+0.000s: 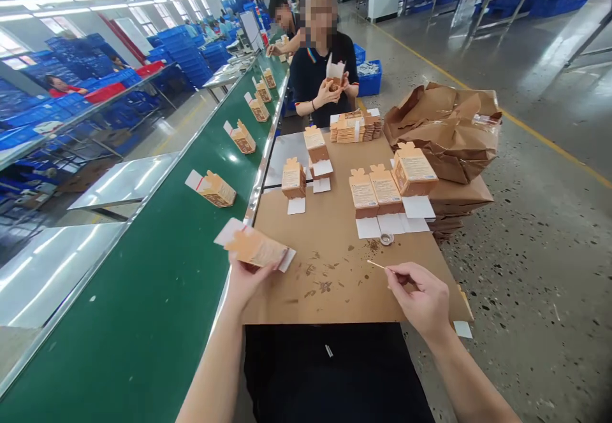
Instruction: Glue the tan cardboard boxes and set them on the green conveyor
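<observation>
My left hand (243, 283) is closed around an orange and white carton (255, 246), tilted above the edge between the green belt and the brown work surface. The carton is slightly blurred, and white flaps stick out at both ends. Over the right side of the surface, my right hand (423, 299) pinches a thin cotton swab (377, 264) whose tip points left. Just beyond the swab lies a small round dish (386, 239). Dark brown smears (325, 286) mark the cardboard (287, 295) between my hands.
Several cartons (375, 190) stand on the table, with a stack of flattened ones (354, 127) behind. More cartons (217, 188) stand along the green belt (157, 270) on the left. A co-worker (325, 60) opposite holds another carton. Crumpled brown paper (444, 123) is piled on the right.
</observation>
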Available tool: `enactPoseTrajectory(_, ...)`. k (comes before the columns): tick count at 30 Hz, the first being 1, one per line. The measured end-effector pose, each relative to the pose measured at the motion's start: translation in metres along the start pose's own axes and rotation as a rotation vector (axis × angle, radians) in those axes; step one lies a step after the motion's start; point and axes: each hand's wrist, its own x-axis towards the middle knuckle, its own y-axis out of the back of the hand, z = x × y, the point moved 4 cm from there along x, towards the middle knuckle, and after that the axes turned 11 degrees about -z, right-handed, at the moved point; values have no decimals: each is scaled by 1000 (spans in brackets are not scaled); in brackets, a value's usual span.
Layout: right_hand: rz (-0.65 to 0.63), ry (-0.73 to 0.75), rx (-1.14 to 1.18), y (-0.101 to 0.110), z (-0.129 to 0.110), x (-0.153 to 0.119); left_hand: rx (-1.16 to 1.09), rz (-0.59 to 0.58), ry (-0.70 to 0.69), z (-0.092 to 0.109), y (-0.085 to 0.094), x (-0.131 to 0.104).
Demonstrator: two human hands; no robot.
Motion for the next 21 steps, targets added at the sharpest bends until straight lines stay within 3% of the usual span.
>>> enactPoseTrajectory(5, 24, -19, -35, 12, 15, 1, 85, 431, 44, -13, 129, -22)
enactPoseTrajectory(8, 21, -10, -8, 9, 19, 6, 209, 557, 215, -17, 171, -43)
enactPoseTrajectory(11, 19, 17, -7, 2, 16, 11, 375, 525, 305, -20, 182, -55)
enactPoseTrajectory(16, -6, 30, -32, -7, 11, 16, 535, 478, 360, -23, 181, -56)
enactPoseTrajectory(21, -50, 40, -11, -14, 6, 17, 629, 423, 295, -16, 177, -45)
